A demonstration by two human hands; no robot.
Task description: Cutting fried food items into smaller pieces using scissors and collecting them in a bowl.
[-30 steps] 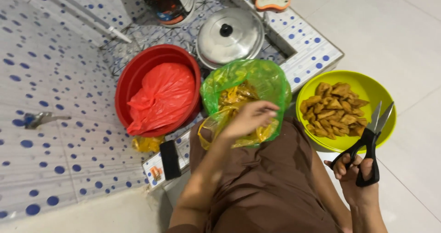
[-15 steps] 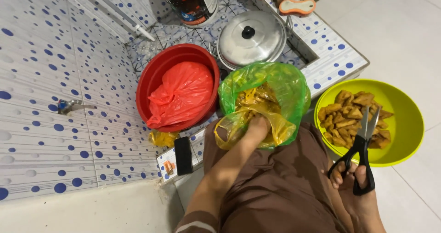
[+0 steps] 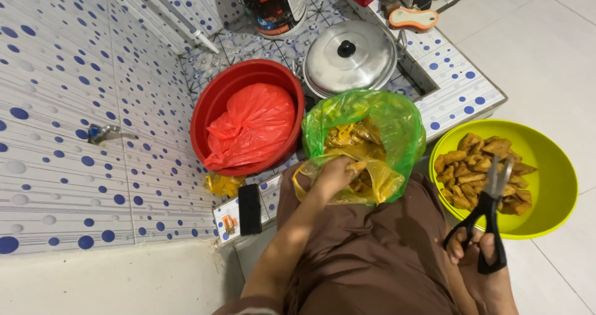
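Seen from above, a person in a brown garment (image 3: 366, 259) crouches beside a blue-dotted tiled ledge (image 3: 459, 91). The left hand (image 3: 335, 175) is pushed into the mouth of a green plastic bag (image 3: 397, 126), its fingers curled around a yellowish-brown piece of food (image 3: 357, 166) among more of the same lying in a yellow inner bag (image 3: 382, 184); the bag rests against the person's lap, just in front of the ledge. The right hand (image 3: 478, 253) has its fingers through the black handles of a pair of scissors (image 3: 487, 212), the blades nearly together and pointing up over a lime-green bowl (image 3: 552, 184) holding cut brown pieces. The bowl sits on the pale floor (image 3: 552, 54), just right of the bag. Left of the bag stands a red basin (image 3: 217, 98) with a knotted red bag (image 3: 251, 126) inside. Behind it, a metal pot lid (image 3: 351, 57) with a black knob.
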